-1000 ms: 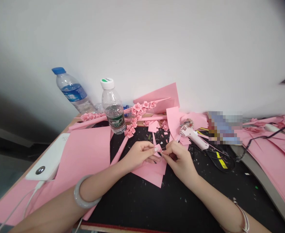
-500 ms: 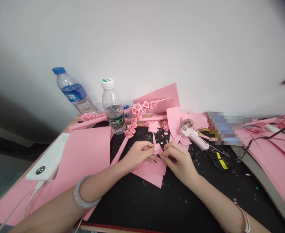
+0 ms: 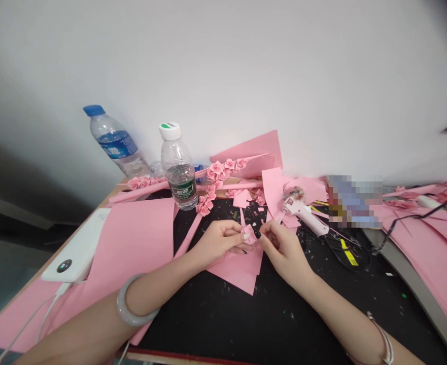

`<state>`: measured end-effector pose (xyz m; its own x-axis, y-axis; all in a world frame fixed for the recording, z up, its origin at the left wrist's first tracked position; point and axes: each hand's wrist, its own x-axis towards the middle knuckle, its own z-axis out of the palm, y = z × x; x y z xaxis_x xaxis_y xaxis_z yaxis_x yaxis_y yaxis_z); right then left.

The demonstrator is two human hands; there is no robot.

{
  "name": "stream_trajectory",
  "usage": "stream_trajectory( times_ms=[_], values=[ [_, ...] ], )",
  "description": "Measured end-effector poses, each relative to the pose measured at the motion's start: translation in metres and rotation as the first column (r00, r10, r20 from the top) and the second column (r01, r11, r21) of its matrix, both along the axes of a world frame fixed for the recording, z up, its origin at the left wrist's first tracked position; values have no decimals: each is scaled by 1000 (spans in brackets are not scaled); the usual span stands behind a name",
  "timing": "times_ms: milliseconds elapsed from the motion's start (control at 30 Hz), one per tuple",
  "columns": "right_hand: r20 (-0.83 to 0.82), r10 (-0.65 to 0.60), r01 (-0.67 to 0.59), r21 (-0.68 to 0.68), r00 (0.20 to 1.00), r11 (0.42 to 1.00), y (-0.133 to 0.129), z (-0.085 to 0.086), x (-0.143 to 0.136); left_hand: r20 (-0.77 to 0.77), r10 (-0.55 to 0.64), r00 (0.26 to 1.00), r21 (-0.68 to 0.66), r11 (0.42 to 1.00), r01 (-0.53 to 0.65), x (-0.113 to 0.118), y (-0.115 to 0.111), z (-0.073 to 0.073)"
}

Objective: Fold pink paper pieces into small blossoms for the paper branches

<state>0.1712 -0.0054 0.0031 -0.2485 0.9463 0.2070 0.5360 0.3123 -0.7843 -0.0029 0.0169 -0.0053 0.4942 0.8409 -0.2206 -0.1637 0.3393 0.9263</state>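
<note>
Between thumb and fingers, my left hand pinches a small pink paper flower above the black mat. My right hand is close by on the flower's right side, thumb and index finger pressed together near its edge. Whether those fingertips hold anything is too small to make out. Under my hands lie pink paper sheets. A white hot glue gun rests on its side just beyond my right hand. Pink paper roses line a rolled paper stem beyond my left hand.
A clear water bottle stands behind my left hand; a blue-capped bottle leans against the wall. At left, a white power bank with a cable lies beside a large pink sheet. Black cables and paper stacks are at right.
My right hand has shifted slightly away from the flower and turned, its thumb and index finger now pinched upward. My left hand stays in place with the flower.
</note>
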Motion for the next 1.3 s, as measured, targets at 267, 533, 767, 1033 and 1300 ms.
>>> stream_trajectory(
  times_ms=[267,533,767,1033,1300],
  values=[
    [87,129,-129,-13,988,992,2,-1,-1,-30,-35,999,-29,999,35,0,-1,4],
    [109,152,-155,16,982,988,3,0,0,-51,-87,995,-20,996,87,-1,-1,3],
    [123,150,-154,21,981,988,3,2,0,-85,-94,992,18,995,96,1,-1,5],
    [50,123,-125,30,991,992,2,-2,0,-57,-112,992,19,993,113,0,-3,9],
    [29,-9,6,119,1000,993,5,0,4,-64,-112,992,123,985,119,3,-4,3]
  ],
)
